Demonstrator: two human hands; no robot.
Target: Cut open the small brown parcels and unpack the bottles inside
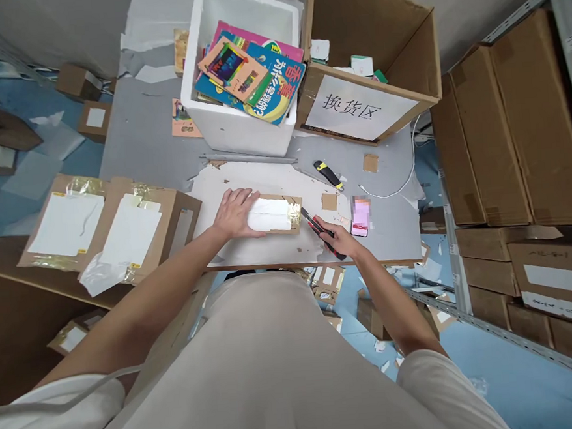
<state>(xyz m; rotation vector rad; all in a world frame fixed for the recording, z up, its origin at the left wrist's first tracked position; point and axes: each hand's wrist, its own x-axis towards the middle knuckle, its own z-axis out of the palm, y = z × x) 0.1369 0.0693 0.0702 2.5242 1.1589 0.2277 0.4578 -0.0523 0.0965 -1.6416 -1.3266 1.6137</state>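
Slippage is the danger that I consider first. The utility knife (pixel 308 217) points at the gold tape (pixel 294 215) on the small box (pixel 271 214), and in my judgement a too strong push could make it jump along the box toward the left hand (pixel 236 214), which is in its direction. A too deep cut could also damage any contents. If I swing the right hand (pixel 336 238) outward, it may push the phone (pixel 361 217), just beside it.

The small box lies flat on the table (pixel 147 119), between both hands. Its left end is held between left thumb and fingers; its right, taped end is near the right hand, which is closed around the utility knife. From my distant screen, I cannot tell whether the tip touches the tape.
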